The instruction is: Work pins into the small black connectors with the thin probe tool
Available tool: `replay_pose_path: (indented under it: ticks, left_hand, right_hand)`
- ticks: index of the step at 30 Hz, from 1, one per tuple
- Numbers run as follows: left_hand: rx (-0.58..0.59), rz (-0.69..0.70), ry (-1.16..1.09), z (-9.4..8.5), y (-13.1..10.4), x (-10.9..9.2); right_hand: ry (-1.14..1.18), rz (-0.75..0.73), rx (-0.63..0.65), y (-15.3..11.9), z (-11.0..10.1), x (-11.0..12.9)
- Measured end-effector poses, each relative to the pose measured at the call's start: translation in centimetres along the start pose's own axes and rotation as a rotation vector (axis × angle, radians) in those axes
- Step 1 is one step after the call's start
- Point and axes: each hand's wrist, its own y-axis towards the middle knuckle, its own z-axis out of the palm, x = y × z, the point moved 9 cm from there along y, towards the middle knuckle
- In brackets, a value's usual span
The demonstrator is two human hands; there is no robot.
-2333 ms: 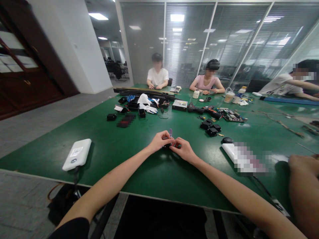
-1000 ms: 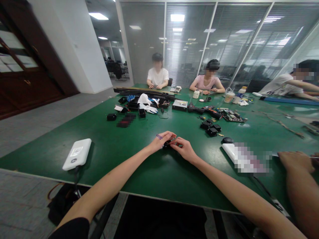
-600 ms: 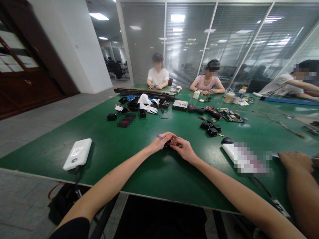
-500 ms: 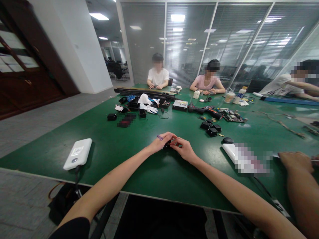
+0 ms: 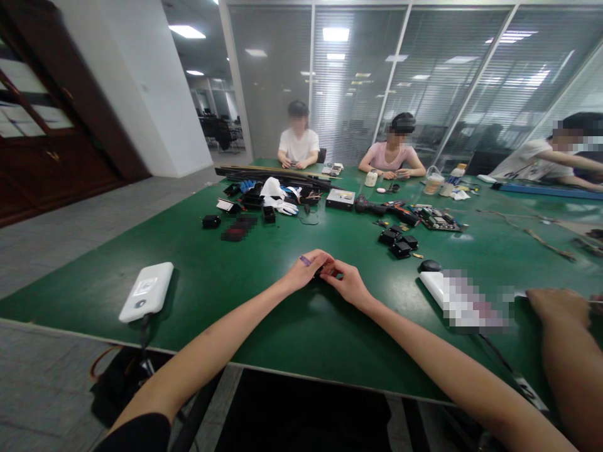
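Observation:
Close together over the middle of the green table (image 5: 264, 320), my two hands are curled around a small black object (image 5: 318, 274). My left hand (image 5: 305, 270) is closed on it from the left, and a purple item shows on or between its fingers. From the right, the fingertips of my right hand (image 5: 347, 282) pinch the same object. Fingers cover most of it, so its kind cannot be made out. Several small black boxes (image 5: 400, 248) sit beyond my right hand.
A white power bank (image 5: 147, 290) with a cable lies left; another white device (image 5: 433, 289) lies right. At the far side are white gloves (image 5: 282, 206), a power drill (image 5: 370, 206) and a circuit board (image 5: 438, 218). A co-worker's hand (image 5: 560, 306) rests at the right.
My fingers have shifted slightly around the black object, and less of it shows now. Both hands stay in the same place on the table.

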Motion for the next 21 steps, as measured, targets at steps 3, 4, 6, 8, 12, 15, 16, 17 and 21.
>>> replay_pose_path:
  ticks: [3, 4, 6, 8, 12, 15, 16, 17, 21]
  left_hand:
    - [-0.007, -0.006, 0.012, 0.0, 0.0, -0.1]
    - [0.001, -0.012, 0.005, 0.0, -0.1, -0.1]
    - [0.037, -0.033, -0.030, 0.2, -0.2, 0.0]
    - [0.083, -0.045, -0.070, 0.3, -0.3, 0.1]
    - [0.141, -0.022, -0.138, 0.2, -0.5, 0.0]
    - [0.150, -0.013, -0.176, 0.1, -0.4, 0.3]
    - [0.140, -0.013, -0.187, -0.1, -0.3, 0.5]
    - [0.123, -0.014, -0.203, -0.2, -0.2, 0.8]
    - [0.048, -0.040, -0.255, -0.9, 0.4, 2.1]
  right_hand:
    - [-0.010, 0.001, -0.009, 0.0, 0.0, 0.1]
    - [-0.011, 0.003, -0.014, 0.0, -0.1, 0.1]
    - [-0.009, 0.006, -0.023, -0.1, -0.2, 0.3]
    - [0.001, 0.010, -0.025, -0.1, -0.2, 0.5]
    - [0.030, 0.020, -0.008, -0.1, -0.3, 0.6]
    - [0.048, 0.039, -0.004, -0.1, -0.3, 0.2]
    - [0.055, 0.046, -0.003, -0.1, -0.4, 0.1]
    - [0.062, 0.053, 0.000, -0.1, -0.4, 0.0]
    - [0.087, 0.074, 0.011, 0.0, -0.4, -0.5]
